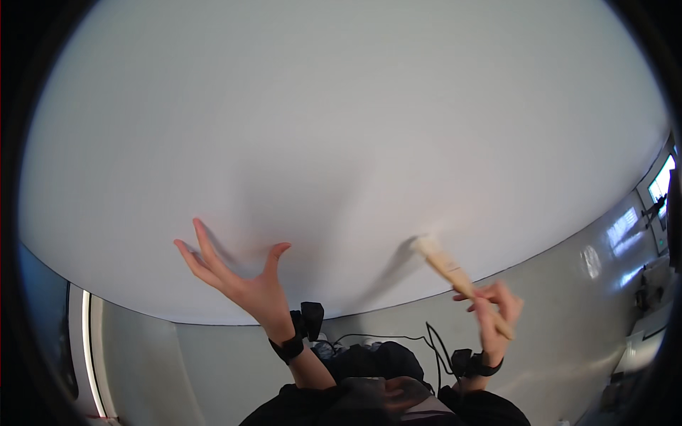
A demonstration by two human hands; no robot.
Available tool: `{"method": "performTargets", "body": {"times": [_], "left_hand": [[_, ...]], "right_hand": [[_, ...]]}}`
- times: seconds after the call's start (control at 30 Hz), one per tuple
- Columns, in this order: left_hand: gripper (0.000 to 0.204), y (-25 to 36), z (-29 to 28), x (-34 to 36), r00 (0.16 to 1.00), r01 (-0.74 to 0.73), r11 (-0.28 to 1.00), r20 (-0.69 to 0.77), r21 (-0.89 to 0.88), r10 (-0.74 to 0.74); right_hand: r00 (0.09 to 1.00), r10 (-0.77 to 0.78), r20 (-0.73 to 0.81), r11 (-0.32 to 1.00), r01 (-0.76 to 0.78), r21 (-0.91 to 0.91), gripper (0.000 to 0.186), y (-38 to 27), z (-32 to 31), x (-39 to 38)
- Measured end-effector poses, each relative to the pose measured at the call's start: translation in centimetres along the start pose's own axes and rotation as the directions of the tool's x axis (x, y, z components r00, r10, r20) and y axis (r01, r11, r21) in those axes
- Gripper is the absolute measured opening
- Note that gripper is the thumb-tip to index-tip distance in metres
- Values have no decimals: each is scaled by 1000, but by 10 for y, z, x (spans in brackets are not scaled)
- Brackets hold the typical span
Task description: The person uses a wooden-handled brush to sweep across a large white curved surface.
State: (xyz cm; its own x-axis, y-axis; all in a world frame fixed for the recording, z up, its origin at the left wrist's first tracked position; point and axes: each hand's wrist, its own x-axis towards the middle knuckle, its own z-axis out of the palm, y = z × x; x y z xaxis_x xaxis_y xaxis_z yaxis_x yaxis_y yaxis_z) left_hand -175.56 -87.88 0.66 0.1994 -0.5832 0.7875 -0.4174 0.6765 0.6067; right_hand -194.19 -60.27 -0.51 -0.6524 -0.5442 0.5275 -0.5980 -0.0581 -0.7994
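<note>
- flat paintbrush [452, 273], wooden handle: up-left from the grip, long axis slanting; bristle tip seemingly touching white panel [355, 106].
- right hand [495, 305]: nearer, grasping the handle.
- left hand [249, 287]: unladen, fingers spread, left of brush; panel contact unclear.
- black cable [383, 335]: between forearms, apart from brush.

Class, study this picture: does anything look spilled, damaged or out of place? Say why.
Nothing stands out. The white surface shows no visible spill or damage, only shadows; the right hand holds a wooden-handled paintbrush.
</note>
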Motion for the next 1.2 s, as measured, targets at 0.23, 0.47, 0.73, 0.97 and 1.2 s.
{"method": "performTargets", "body": {"times": [0.23, 0.47, 0.73, 0.97, 1.2], "left_hand": [[121, -16, 9, -4, 978, 181, 983, -110, 30, -177], [144, -64, 31, 8, 930, 366, 931, 56, -19, -364], [159, -82, 42, -16, 861, 412, 905, 281, 105, -425], [170, -89, 50, -32, 891, 340, 940, 308, 33, -333], [171, -94, 63, -33, 920, 308, 951, 263, -22, -292]], "right_hand": [[839, -312, -446, 934, 358, 19, 17, -34, 21, 62], [982, -151, -112, 982, 136, -133, 10, -7, 76, 74], [986, 116, 120, 981, -95, -172, 11, 30, 87, 33], [919, -206, -337, 866, 332, 375, 18, 4, 60, 45], [974, -144, -172, 989, 137, -56, 19, 19, 63, 59]]}}
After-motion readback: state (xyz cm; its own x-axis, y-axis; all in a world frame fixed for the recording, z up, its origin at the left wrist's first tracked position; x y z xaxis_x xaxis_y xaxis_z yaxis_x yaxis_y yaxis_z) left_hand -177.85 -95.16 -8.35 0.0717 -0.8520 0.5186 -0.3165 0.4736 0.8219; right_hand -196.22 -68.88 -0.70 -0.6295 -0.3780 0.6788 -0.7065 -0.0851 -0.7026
